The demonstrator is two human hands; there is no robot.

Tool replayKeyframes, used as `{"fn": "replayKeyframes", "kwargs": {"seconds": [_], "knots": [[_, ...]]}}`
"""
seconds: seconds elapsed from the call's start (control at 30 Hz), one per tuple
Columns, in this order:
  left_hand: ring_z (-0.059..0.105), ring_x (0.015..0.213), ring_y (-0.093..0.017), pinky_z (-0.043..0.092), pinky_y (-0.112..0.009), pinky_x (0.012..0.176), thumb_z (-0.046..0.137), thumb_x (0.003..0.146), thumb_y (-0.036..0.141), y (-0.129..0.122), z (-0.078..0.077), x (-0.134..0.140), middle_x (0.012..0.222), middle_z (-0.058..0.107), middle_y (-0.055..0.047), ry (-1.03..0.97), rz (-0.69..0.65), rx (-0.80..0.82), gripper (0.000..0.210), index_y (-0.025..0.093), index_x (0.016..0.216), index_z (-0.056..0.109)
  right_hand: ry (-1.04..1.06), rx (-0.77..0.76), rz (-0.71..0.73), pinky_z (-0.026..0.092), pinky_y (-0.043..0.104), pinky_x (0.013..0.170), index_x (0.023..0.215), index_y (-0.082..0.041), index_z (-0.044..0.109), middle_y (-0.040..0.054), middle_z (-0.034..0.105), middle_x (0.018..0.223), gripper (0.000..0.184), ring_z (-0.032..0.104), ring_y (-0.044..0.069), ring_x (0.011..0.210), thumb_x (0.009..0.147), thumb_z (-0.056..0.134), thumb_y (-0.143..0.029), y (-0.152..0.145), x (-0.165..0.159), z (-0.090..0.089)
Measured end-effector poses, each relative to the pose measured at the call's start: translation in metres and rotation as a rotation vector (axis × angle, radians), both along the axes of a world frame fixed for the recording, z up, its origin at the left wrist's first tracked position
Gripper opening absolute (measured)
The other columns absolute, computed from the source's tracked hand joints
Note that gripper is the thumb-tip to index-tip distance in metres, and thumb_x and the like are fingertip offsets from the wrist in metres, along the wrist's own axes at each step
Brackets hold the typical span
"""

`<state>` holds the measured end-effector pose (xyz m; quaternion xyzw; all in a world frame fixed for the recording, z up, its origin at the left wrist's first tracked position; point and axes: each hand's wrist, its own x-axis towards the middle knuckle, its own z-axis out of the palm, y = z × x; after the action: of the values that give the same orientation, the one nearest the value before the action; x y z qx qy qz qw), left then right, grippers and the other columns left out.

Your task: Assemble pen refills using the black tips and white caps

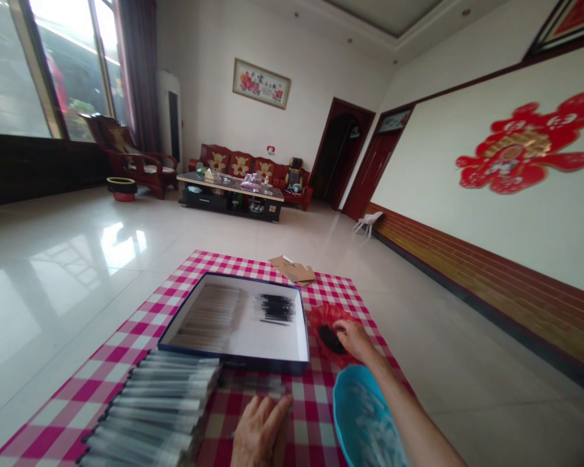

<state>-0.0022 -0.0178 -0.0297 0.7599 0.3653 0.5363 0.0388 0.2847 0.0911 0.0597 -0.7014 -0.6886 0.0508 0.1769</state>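
Observation:
At the near edge of the table is my left hand [261, 429], its fingers curled; what they hold, if anything, is hidden. Just beyond it a few clear pen barrels [253, 384] lie on the cloth. My right hand [353, 337] reaches into a red flower-shaped dish [323, 314], fingertips pinched together at the small black pieces [331, 340] there. A blue bowl [341, 405] of small clear plastic pieces stands below my right forearm. To the left lies a large pile of translucent pens [150, 408] with dark ends.
A shallow white box with dark blue edges [253, 357] holds clear tubes [209, 314] and thin black-ended refills [276, 308]. Brown cardboard pieces [292, 270] lie at the far edge of the checked tablecloth [126, 331]. A coffee table [228, 188] and sofa stand across the room.

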Motion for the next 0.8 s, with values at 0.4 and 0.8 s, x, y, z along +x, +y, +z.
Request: {"fn": "replayKeyframes", "kwargs": {"seconds": [0.4, 0.8], "knots": [[0.057, 0.068, -0.019, 0.049, -0.032, 0.065, 0.044, 0.088, 0.014, -0.002, 0.013, -0.015, 0.079, 0.062, -0.006, 0.152, -0.099, -0.051, 0.035, 0.018, 0.12, 0.057, 0.054, -0.007, -0.017, 0.047, 0.026, 0.073, 0.066, -0.021, 0.072, 0.0039, 0.073, 0.073, 0.016, 0.067, 0.019, 0.076, 0.064, 0.059, -0.012, -0.003, -0.02, 0.0], [0.055, 0.07, -0.019, 0.047, -0.031, 0.064, 0.039, 0.089, 0.01, -0.008, 0.02, -0.013, 0.08, 0.061, -0.006, 0.108, -0.08, -0.05, 0.035, 0.018, 0.118, 0.057, 0.468, 0.217, 0.042, 0.05, 0.026, 0.065, 0.082, -0.02, 0.058, 0.0018, 0.065, 0.074, 0.015, 0.063, 0.017, 0.068, 0.08, 0.057, -0.035, -0.103, -0.1, 0.034]]}}
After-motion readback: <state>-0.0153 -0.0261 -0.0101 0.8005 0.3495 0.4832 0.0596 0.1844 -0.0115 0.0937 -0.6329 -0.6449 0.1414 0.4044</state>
